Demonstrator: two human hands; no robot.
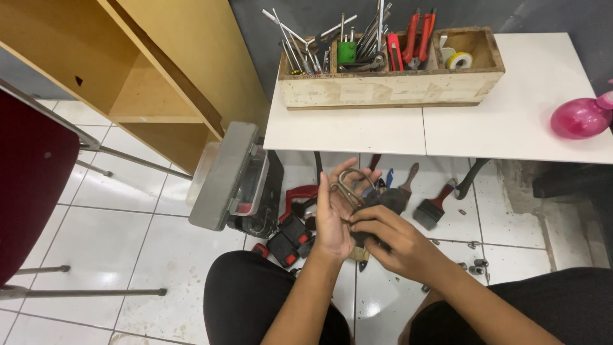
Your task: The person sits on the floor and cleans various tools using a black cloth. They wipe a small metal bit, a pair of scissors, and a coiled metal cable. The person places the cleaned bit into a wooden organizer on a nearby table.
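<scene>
Table: white top (383, 131) in two slabs, seam down the middle, set against a grey wall.
On table, rear: long wooden tool box (389, 86), pale front, split into compartments.
On table, right edge: pink round bottle (580, 117), lying near the corner.
Floor: white glossy tiles (121, 236), dark grout lines.
On floor, under table: two paintbrushes (434, 207) with reddish handles, bristles dark.
On floor, left of brushes: grey open tool case (223, 176), black-and-red battery packs (290, 239) just beside it.
On floor, right: small loose metal bits (476, 265), scattered.
On floor, left: red chair (32, 179) on metal legs.
</scene>
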